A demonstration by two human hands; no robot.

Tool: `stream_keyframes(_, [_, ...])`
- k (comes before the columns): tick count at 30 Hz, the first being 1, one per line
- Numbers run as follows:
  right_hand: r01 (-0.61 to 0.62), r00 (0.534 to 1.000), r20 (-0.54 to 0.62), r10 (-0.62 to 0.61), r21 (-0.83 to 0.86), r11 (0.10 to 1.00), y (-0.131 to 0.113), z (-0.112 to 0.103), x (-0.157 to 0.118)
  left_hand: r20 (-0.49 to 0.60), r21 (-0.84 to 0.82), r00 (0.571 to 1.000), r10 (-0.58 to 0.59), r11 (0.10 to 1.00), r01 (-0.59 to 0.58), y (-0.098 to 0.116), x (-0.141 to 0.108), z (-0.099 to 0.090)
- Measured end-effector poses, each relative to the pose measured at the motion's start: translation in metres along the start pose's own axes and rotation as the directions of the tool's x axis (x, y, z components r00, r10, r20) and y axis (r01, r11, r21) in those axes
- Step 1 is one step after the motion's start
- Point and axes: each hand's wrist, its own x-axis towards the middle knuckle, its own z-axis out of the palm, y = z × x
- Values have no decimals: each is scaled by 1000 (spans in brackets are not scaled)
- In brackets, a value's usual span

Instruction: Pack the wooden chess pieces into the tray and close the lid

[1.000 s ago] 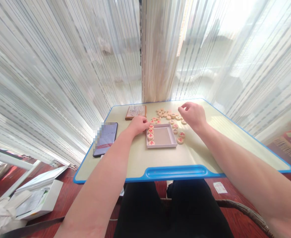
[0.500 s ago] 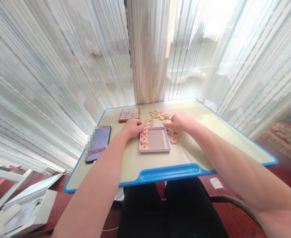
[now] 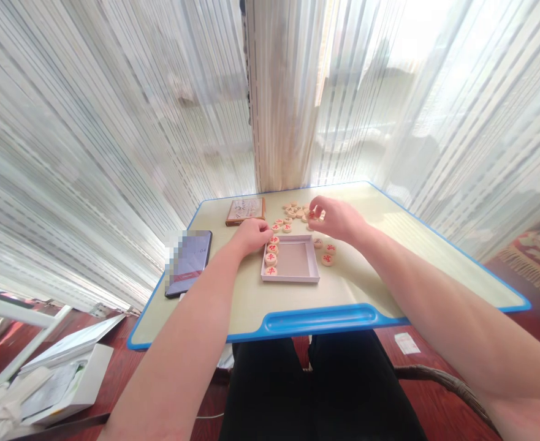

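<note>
A shallow white box (image 3: 316, 263) lies on the table, with a column of round pieces with red characters (image 3: 271, 259) along its left side. My left hand (image 3: 255, 235) is closed at the box's upper left corner, its fingertips by the top piece; whether they grip anything is hidden. Above the right part of the pile, my right hand (image 3: 331, 217) pinches a round piece (image 3: 316, 214) between thumb and fingers. Loose pieces (image 3: 292, 212) are heaped beyond the box. Several red-marked pieces (image 3: 327, 260) lie to its right.
A brown-edged box lid (image 3: 246, 209) lies at the back left of the blue-rimmed table (image 3: 246, 306). Nearer on the left is a dark tablet or phone (image 3: 191, 260). String curtains (image 3: 279, 92) hang behind the table. An open white box (image 3: 83, 386) is on the floor at left.
My right hand has lifted from beside the box's upper right corner, with its fingers now curled around a piece. My left hand stays at the box corner. The whole view has shifted slightly.
</note>
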Motion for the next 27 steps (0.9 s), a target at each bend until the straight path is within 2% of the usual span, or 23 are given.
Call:
stream_keyframes(2, [37, 999, -34, -36, 17, 999, -4, 2, -2, -2, 7, 1000, 0, 1000, 0, 1, 0, 0])
stream_keyframes(5, [24, 1000, -14, -23, 11, 1000, -7, 8, -4, -6, 27, 1000, 11, 1000, -11, 1, 0, -1])
stream_keyframes(10, [-98, 992, 66, 104, -84, 992, 4, 15, 3, 1, 55, 1000, 21, 998, -21, 1, 1, -1])
stream_keyframes(14, [-183, 972, 116, 206, -187, 965, 12, 9, 8, -3, 59, 1000, 18, 998, -18, 1, 1, 0])
stream_keyframes(18, [-203, 950, 179, 256, -266, 942, 13, 3, 7, -20, 73, 999, 26, 997, -25, 0, 1, 0])
stream_keyframes(22, [-185, 936, 237, 259, -296, 937, 13, 3, 4, -99, 61, 994, 37, 998, -31, -1, 3, 2])
stream_keyframes(27, [-193, 950, 193, 246, -257, 947, 15, 1, 6, -108, -33, 980, 168, 984, -172, 1, 8, 4])
